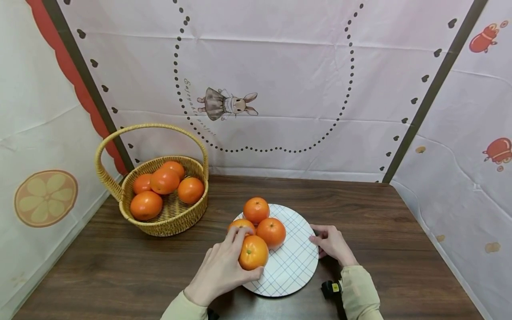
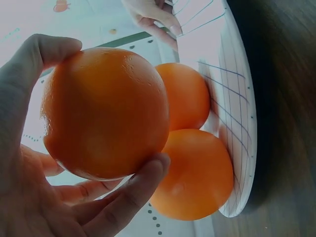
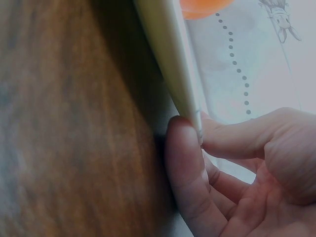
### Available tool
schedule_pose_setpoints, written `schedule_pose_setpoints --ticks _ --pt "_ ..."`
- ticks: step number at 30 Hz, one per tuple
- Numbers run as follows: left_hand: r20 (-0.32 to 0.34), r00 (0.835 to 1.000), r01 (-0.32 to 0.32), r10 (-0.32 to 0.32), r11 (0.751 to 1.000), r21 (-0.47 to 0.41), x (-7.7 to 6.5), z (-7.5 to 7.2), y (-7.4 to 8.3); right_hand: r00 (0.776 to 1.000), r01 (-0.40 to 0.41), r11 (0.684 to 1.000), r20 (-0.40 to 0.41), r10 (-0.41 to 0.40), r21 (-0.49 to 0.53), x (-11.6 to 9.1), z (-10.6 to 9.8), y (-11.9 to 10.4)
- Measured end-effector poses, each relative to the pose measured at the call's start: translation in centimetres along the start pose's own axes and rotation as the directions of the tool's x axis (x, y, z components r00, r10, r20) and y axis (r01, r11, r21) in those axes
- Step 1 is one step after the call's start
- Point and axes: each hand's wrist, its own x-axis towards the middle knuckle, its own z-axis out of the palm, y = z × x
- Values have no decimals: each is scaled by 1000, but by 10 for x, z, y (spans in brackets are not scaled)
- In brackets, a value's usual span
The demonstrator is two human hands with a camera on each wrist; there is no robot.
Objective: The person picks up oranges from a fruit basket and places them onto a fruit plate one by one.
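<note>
My left hand (image 1: pixel 218 271) grips an orange (image 1: pixel 254 252) between thumb and fingers, above the left part of a round white plate (image 1: pixel 294 260) with blue grid lines. In the left wrist view the held orange (image 2: pixel 106 113) fills much of the picture, the fingertips curled round its side. Three more oranges sit together toward the plate's back left; one of them (image 1: pixel 241 225) is partly hidden by my fingers. My right hand (image 1: pixel 335 244) pinches the plate's right rim, thumb on top and a finger (image 3: pixel 185 158) beneath it in the right wrist view.
A woven basket (image 1: pixel 176 226) with a tall handle stands at the back left, holding several oranges (image 1: pixel 165 181). A dark wooden table (image 1: pixel 380 222) lies under everything, with printed cloth walls on three sides. A small black device (image 1: pixel 329 289) is by the right sleeve.
</note>
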Motion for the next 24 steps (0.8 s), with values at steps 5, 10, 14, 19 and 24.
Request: schedule_pose_setpoints --ticks 5,10,14,19,24 --pt "5 1000 -14 14 1000 21 -2 4 1 1000 -1 1000 2 1 -1 0 1 0" --pt "26 1000 -16 16 1000 12 -3 7 2 1000 -7 1000 7 7 12 0 0 0" --pt "32 999 -19 18 1000 15 -4 11 2 1000 -2 1000 14 1 24 0 0 1" --pt "32 999 -19 18 1000 13 -3 15 1 1000 2 1000 15 -2 22 0 0 1" --pt "52 998 -26 26 1000 -3 -3 17 1 1000 0 1000 12 0 18 0 0 1"
